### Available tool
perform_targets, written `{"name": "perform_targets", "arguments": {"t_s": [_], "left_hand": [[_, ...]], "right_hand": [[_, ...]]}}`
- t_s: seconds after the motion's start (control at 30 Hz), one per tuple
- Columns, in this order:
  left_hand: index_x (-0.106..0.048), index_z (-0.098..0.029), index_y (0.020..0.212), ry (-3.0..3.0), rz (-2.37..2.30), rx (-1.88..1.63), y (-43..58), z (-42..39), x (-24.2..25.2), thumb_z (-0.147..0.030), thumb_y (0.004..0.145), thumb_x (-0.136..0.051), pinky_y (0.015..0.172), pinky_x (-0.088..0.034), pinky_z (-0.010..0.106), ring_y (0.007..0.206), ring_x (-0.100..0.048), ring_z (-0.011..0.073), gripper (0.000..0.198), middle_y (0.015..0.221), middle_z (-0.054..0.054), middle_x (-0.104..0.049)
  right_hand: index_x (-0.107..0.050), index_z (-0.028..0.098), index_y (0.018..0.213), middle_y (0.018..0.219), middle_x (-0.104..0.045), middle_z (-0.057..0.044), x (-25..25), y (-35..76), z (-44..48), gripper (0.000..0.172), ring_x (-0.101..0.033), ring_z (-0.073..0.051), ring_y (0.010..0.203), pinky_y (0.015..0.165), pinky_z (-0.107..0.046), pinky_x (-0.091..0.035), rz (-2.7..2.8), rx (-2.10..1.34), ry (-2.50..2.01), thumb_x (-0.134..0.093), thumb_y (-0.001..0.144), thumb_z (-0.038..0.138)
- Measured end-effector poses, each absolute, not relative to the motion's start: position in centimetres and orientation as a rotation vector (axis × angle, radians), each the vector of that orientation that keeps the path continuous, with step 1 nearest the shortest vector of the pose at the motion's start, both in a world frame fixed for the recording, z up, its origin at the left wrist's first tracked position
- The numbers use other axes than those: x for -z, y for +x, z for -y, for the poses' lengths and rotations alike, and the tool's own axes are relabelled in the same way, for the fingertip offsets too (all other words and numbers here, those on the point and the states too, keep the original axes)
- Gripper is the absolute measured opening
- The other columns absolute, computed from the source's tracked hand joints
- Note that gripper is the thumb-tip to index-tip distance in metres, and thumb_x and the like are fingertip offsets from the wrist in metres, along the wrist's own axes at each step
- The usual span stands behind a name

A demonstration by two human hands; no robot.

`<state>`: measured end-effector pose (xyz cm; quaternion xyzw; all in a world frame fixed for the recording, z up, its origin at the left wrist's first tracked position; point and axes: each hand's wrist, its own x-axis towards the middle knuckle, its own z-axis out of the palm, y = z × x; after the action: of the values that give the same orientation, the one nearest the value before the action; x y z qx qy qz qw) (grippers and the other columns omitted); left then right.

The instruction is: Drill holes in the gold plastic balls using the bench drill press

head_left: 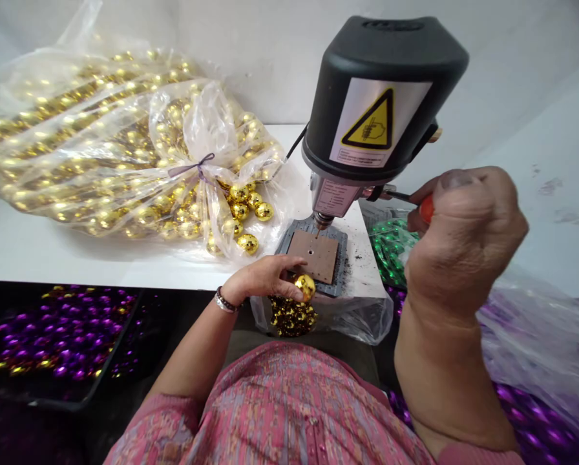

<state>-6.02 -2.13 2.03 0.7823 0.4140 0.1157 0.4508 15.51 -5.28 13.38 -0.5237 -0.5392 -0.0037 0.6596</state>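
My left hand (pixel 270 276) pinches a shiny gold ball (pixel 305 287) at the front edge of the drill press base (pixel 338 258). My right hand (pixel 459 223) is wrapped round the red-knobbed feed lever (pixel 426 209) of the black drill press (pixel 384 84). Beneath the chuck (pixel 322 221) lies a brown square board (pixel 313 257) with a hole near its middle. Just below my left hand, more gold balls (pixel 292 318) sit in a clear plastic bag (pixel 352 316) hanging at the table's front.
A large clear bag (pixel 100 148) of gold balls, tied with a purple string, covers much of the white table (pixel 52 255). Several loose gold balls (pixel 264 211) lie by its mouth. Purple balls (pixel 66 336) fill a container at lower left; green balls (pixel 389 248) are at right.
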Motion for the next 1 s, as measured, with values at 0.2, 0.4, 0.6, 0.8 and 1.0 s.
{"name": "perform_targets", "arguments": {"t_s": [0.2, 0.4, 0.6, 0.8, 1.0], "left_hand": [[-0.068, -0.013, 0.123, 1.758, -1.759, -0.789, -7.3, -4.1, -1.9, -0.031, 0.093, -0.054, 0.091, -0.051, 0.033, 0.1, -0.068, 0.0227, 0.038, 0.116, 0.015, -0.073], [-0.06, -0.018, 0.136, 2.025, -1.999, -0.448, -6.6, -8.1, -1.0, -0.022, 0.086, -0.058, 0.101, -0.045, 0.04, 0.121, -0.059, 0.0318, 0.05, 0.135, 0.017, -0.061], [-0.057, -0.018, 0.139, 2.177, -2.003, -0.279, -6.7, -7.9, -0.9, -0.017, 0.084, -0.057, 0.097, -0.046, 0.043, 0.116, -0.06, 0.0335, 0.055, 0.128, 0.019, -0.063], [-0.064, -0.016, 0.126, 1.646, -1.414, -0.708, -7.2, -5.3, -2.1, -0.039, 0.082, -0.063, 0.072, -0.052, 0.028, 0.079, -0.065, 0.0166, 0.05, 0.102, 0.008, -0.071], [-0.054, -0.023, 0.139, 1.074, -0.991, -0.743, -6.1, -2.0, -0.8, -0.047, 0.09, -0.052, 0.059, -0.05, 0.026, 0.08, -0.069, 0.0171, 0.055, 0.114, 0.012, -0.07]], "right_hand": [[-0.048, 0.019, 0.068, 0.057, -0.046, 0.004, -13.0, 15.5, 5.3, 0.029, -0.045, -0.005, 0.053, 0.054, -0.024, -0.036, 1.228, 0.05, -1.189, -0.046, 0.091, 0.037], [-0.052, 0.019, 0.069, 0.056, -0.047, 0.004, -12.8, 15.8, 5.5, 0.03, -0.046, -0.006, 0.054, 0.054, -0.023, -0.037, 1.26, 0.057, -1.164, -0.047, 0.091, 0.037], [-0.054, 0.018, 0.071, 0.059, -0.047, 0.003, -12.5, 15.9, 5.5, 0.033, -0.047, -0.005, 0.057, 0.055, -0.022, -0.038, 1.299, 0.073, -1.152, -0.045, 0.095, 0.039], [-0.055, 0.018, 0.072, 0.06, -0.047, 0.004, -12.2, 15.9, 5.5, 0.033, -0.047, -0.006, 0.057, 0.056, -0.022, -0.039, 1.309, 0.087, -1.135, -0.045, 0.095, 0.04], [-0.055, 0.018, 0.073, 0.059, -0.045, 0.004, -12.0, 16.0, 5.5, 0.035, -0.046, -0.005, 0.056, 0.054, -0.022, -0.037, 1.306, 0.08, -1.127, -0.044, 0.096, 0.042]]}}
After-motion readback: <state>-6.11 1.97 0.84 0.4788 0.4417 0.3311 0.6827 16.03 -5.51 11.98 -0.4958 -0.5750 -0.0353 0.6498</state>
